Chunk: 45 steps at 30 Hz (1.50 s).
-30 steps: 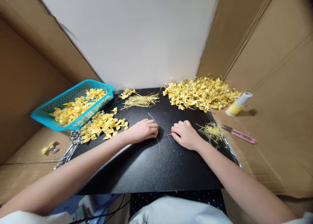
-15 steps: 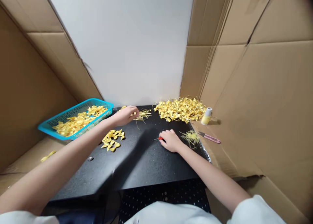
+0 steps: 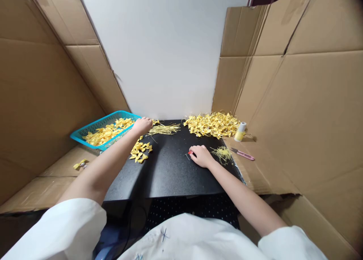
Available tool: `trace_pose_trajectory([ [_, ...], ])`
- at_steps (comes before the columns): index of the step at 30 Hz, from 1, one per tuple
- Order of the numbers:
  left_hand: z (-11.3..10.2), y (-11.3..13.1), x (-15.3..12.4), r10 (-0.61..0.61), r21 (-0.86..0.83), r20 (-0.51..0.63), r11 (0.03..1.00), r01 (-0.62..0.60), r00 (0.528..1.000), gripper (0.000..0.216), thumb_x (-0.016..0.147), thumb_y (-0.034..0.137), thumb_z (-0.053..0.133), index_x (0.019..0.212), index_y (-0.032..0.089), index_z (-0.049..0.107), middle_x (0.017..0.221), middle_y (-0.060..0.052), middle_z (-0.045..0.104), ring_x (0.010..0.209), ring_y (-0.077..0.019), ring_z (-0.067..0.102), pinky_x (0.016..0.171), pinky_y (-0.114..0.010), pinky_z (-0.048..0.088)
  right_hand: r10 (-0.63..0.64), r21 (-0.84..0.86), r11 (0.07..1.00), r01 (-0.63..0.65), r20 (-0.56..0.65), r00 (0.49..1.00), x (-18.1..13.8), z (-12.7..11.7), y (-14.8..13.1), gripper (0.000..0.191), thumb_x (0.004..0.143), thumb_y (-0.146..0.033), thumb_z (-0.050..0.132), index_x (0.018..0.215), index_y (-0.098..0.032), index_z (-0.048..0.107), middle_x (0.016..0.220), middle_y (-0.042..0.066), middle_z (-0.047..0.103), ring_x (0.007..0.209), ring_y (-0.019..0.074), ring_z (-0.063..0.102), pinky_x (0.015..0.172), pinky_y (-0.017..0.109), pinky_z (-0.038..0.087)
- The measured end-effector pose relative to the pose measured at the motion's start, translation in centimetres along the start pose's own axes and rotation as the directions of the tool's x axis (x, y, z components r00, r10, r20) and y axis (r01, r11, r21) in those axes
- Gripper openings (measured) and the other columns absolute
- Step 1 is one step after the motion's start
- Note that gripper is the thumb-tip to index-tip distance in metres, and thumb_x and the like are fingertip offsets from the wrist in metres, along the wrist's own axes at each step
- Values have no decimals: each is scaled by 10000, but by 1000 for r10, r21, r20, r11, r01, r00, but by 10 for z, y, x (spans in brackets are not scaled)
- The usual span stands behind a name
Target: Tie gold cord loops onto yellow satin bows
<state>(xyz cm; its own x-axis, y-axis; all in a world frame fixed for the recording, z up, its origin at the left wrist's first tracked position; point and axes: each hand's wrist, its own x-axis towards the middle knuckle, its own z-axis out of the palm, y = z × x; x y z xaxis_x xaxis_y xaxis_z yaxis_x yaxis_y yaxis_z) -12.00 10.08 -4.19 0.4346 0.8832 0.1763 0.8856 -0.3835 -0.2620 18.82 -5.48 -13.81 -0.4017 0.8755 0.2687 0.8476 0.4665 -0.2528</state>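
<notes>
My right hand rests on the black tabletop, its fingers closed round a small red-handled tool. A thin metal tip sticks out to the left; its exact kind is too small to make out. Reaching to the back left, my left hand has its fingers curled beside the blue basket; whatever they hold is hidden. Just right of that hand lies a bundle of thin gold strands, with a few yellow pieces behind. Below the forearm several yellow bows are spread out.
Yellow bows fill the basket. A large heap of yellow bows with strands lies at the back right. Near it are a thread spool, pink-handled snips and thread scraps. Cardboard walls enclose both sides.
My left hand has moved left, from over the gold strands to beside the basket's right end. The right hand stays on the table with the red-handled tool. The view has shifted slightly.
</notes>
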Motion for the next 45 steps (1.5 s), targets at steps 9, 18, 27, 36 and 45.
trace_pose_trajectory([
  [9,45,-14,-27,96,-180,85,980,-80,992,90,729,281,624,704,238,699,875,-39,725,870,-216,622,779,-271,457,58,54,997,-58,-1,998,-2,0,3,238,941,-277,493,1079,-212,677,1013,59,686,967,182,606,807,309,328],
  [18,48,19,-71,-266,-214,-174,950,227,948,376,892,286,380,1089,178,682,1202,-129,646,1084,-313,537,879,-424,426,130,66,989,-131,18,991,-2,0,4,295,931,-309,513,1156,-240,690,972,60,682,943,184,592,818,321,328],
  [27,53,32,-65,-122,-218,80,966,136,989,380,879,457,448,1046,259,726,1283,-83,643,1202,-336,495,957,-478,353,125,154,981,-119,-28,992,-3,0,7,326,893,-280,561,1198,-232,665,859,35,653,850,173,579,789,307,358],
  [36,34,51,-64,-131,-182,-48,976,120,990,461,910,438,390,1239,200,609,1432,-136,500,1280,-375,404,1007,-533,270,399,302,908,-292,-406,822,-6,-16,23,298,869,-200,455,1083,-185,660,902,71,587,917,206,539,878,308,419],
  [45,39,105,-77,-91,-243,-451,970,-25,888,345,962,393,376,843,220,649,977,-83,700,1029,-275,545,946,-445,273,847,579,490,-651,-491,201,-5,-97,119,570,862,-312,461,1389,-117,370,1354,239,376,1205,319,401,914,446,391],
])
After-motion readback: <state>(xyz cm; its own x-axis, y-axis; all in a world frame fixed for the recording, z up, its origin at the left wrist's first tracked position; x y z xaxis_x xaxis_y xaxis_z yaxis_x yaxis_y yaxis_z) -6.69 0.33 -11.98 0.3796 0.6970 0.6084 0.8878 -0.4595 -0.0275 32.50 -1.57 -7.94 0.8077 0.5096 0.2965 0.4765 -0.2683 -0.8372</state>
